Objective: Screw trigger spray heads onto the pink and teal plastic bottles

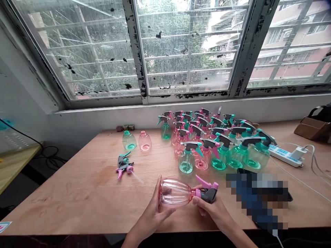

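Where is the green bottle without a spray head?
In the head view, the green bottle stands left of centre, beside a headless pink bottle and behind the loose spray heads.

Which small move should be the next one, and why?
Perhaps twist the collar with the right hand, which touches it: the sprayer sits on the bottle, the left hand holds the bottle, and tightness cannot be seen.
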Demonstrator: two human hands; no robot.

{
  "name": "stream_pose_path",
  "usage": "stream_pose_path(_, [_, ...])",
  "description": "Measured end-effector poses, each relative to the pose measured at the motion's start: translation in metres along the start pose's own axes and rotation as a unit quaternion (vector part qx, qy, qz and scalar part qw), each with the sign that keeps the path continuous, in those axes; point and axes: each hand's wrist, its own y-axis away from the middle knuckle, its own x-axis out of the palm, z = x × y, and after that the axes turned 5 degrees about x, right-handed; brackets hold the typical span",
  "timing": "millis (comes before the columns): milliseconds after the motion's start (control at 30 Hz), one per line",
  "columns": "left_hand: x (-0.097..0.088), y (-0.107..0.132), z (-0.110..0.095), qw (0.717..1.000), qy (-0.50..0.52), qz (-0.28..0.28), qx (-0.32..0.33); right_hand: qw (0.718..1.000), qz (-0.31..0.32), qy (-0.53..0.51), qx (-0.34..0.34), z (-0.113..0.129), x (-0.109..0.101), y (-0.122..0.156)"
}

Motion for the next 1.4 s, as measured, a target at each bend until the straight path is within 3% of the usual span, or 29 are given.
stream_pose_path(1400, [-0.0013,0.0020,-0.0008,1.000,-0.021,-0.008,0.009,1.000,0.020,0.010,-0.001,0.0026,0.0016,0.0024])
